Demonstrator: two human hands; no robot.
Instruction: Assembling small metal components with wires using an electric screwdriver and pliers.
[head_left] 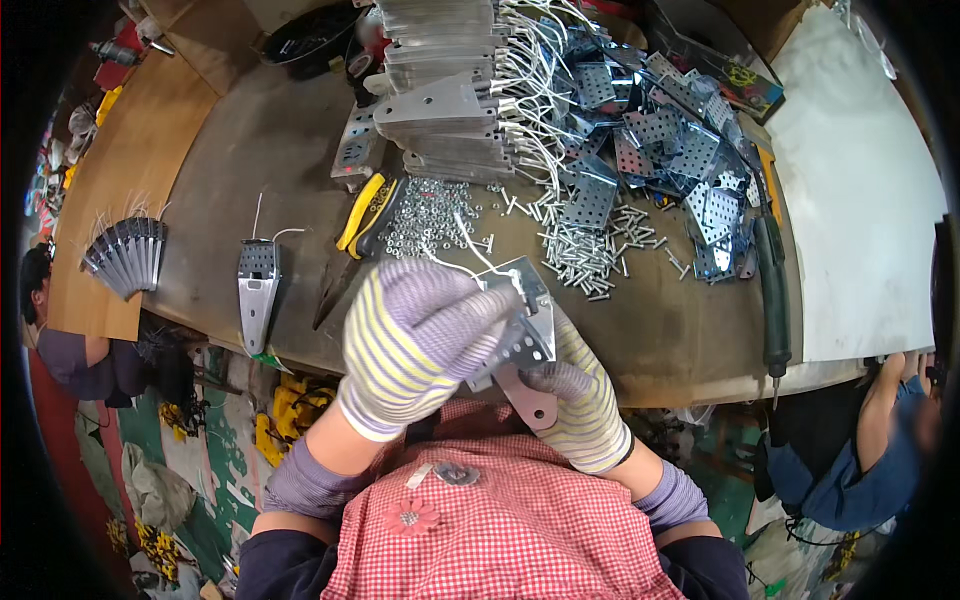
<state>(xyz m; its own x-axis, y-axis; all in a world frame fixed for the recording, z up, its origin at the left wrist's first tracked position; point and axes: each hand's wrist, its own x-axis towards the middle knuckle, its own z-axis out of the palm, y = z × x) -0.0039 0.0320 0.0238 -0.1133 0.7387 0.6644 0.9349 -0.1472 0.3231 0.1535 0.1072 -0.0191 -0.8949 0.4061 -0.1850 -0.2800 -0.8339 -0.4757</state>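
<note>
Wearing a red-and-white checked cloth apron (500, 515); just beyond it, clasping a perforated silver metal bracket (540, 342) in the striped-gloved right hand (588, 402), pinching near its wired end with the striped-gloved left hand (420, 335).

Brown table (275, 130) with pliers (363, 243), nuts (425, 205), bolts (583, 262).

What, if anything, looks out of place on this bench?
A couple of stray screws lie apart from the main screw pile. The dark-handled screwdriver also seems oddly placed: its tip appears to poke past the table's near edge.
</note>
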